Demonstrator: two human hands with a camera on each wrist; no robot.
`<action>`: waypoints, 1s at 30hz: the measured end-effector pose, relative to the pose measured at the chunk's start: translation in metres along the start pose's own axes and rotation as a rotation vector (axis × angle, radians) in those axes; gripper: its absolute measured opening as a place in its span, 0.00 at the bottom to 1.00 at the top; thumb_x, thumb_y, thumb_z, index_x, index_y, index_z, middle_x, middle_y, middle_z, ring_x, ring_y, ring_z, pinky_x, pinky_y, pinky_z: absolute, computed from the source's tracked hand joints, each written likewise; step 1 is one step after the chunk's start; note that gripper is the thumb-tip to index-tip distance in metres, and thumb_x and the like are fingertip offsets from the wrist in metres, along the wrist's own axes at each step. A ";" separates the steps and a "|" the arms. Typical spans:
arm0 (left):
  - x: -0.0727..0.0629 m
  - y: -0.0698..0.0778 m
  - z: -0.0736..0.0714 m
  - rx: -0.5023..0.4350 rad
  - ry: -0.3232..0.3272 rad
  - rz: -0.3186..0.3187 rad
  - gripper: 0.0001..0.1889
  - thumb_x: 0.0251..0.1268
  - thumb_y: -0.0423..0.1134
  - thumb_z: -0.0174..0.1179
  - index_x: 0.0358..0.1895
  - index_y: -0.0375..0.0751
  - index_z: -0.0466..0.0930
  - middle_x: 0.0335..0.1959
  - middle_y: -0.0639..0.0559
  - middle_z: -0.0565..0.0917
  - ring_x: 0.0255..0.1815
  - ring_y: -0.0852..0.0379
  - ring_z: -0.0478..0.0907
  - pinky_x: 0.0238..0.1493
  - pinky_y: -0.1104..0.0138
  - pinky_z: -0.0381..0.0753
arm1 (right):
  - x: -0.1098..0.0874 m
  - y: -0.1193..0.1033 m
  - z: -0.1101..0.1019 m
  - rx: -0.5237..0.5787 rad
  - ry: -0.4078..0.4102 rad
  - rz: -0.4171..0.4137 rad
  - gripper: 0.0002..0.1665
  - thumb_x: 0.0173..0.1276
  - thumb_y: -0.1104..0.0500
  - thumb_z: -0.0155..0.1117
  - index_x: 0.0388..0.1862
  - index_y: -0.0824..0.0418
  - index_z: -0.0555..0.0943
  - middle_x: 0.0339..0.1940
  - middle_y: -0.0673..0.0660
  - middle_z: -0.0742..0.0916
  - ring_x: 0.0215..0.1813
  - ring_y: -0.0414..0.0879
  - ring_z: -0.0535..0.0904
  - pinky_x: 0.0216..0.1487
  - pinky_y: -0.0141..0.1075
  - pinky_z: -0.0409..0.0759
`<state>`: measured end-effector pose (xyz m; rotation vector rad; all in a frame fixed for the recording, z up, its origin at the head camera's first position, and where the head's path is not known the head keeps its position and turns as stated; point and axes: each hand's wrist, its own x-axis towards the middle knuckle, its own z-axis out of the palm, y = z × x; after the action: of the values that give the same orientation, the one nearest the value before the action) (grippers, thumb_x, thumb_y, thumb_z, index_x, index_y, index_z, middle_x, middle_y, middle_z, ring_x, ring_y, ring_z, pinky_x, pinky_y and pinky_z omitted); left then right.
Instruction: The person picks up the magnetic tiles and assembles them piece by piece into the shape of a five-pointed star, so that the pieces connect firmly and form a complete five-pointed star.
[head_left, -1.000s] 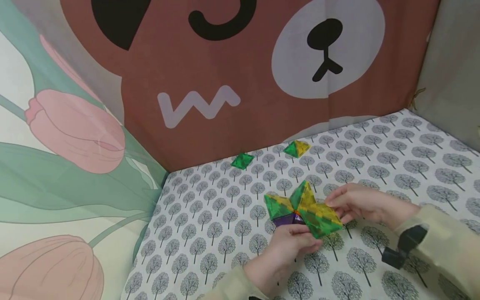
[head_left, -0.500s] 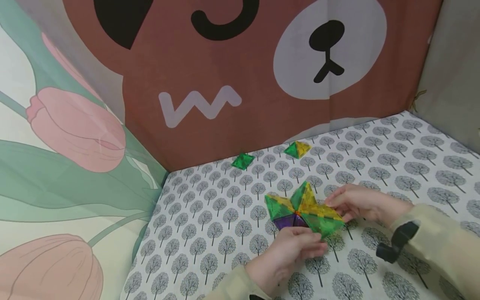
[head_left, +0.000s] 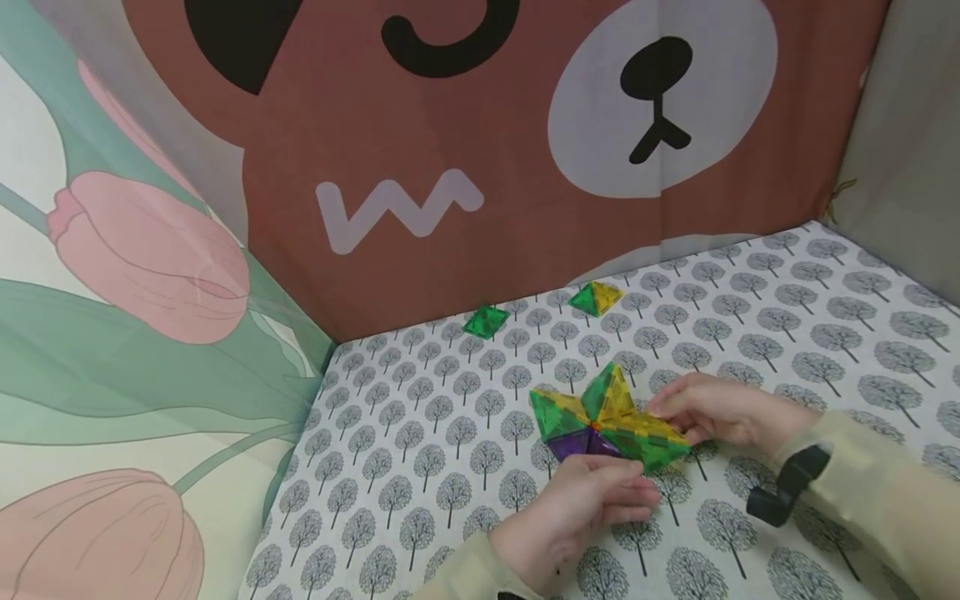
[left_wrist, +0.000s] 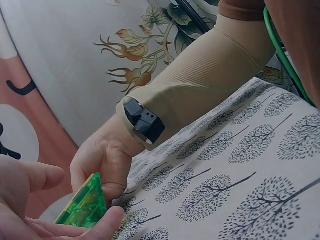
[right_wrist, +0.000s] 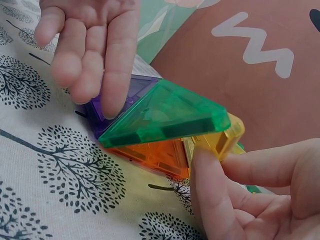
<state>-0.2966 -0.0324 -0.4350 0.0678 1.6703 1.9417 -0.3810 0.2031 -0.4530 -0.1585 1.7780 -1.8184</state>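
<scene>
A star-like build of clear magnetic tiles (head_left: 558, 421) sits on the tree-print cloth in the head view, its green and yellow points raised around a low centre. My right hand (head_left: 723, 410) pinches the outer corner of its right point between thumb and finger, at a yellow tile (right_wrist: 232, 136). Palm up, my left hand (head_left: 581, 504) lies at the near side with fingers extended. In the right wrist view its fingertips overlap a purple tile (right_wrist: 142, 89) beside the green tile (right_wrist: 175, 112). An orange tile (right_wrist: 157, 156) shows beneath. From the left wrist, a green tile (left_wrist: 85, 210) stands between both hands.
Farther back on the cloth (head_left: 390, 467) lie a small green tile piece (head_left: 486, 322) and a green-and-yellow pyramid (head_left: 596, 298). A brown bear-print curtain (head_left: 420, 283) rises behind the cloth, with a tulip-print one (head_left: 150, 258) at left.
The build's right point has tipped lower and flatter under my right hand. My left hand has shifted slightly right, its fingers now straighter.
</scene>
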 end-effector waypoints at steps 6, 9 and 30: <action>-0.001 -0.001 0.000 0.007 -0.008 -0.005 0.12 0.67 0.33 0.60 0.45 0.25 0.80 0.37 0.33 0.86 0.42 0.40 0.85 0.43 0.57 0.86 | 0.002 -0.001 0.002 -0.017 0.040 0.019 0.12 0.69 0.59 0.63 0.44 0.67 0.83 0.33 0.57 0.88 0.29 0.43 0.84 0.27 0.30 0.82; -0.001 -0.002 -0.001 0.013 -0.018 -0.009 0.12 0.67 0.34 0.60 0.45 0.25 0.80 0.37 0.34 0.86 0.42 0.40 0.85 0.43 0.57 0.86 | 0.003 -0.002 0.004 -0.043 0.069 0.023 0.12 0.69 0.59 0.64 0.45 0.67 0.83 0.33 0.57 0.88 0.30 0.44 0.83 0.27 0.31 0.81; -0.008 0.043 -0.051 0.167 -0.111 0.108 0.20 0.72 0.40 0.56 0.52 0.23 0.79 0.42 0.35 0.86 0.40 0.46 0.86 0.42 0.57 0.86 | 0.002 -0.017 -0.008 -0.213 0.148 -0.002 0.23 0.71 0.59 0.61 0.57 0.75 0.77 0.46 0.62 0.87 0.44 0.52 0.85 0.39 0.43 0.86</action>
<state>-0.3270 -0.0841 -0.4039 0.3298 1.7833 1.8354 -0.3916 0.2086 -0.4387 -0.1101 2.0746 -1.6768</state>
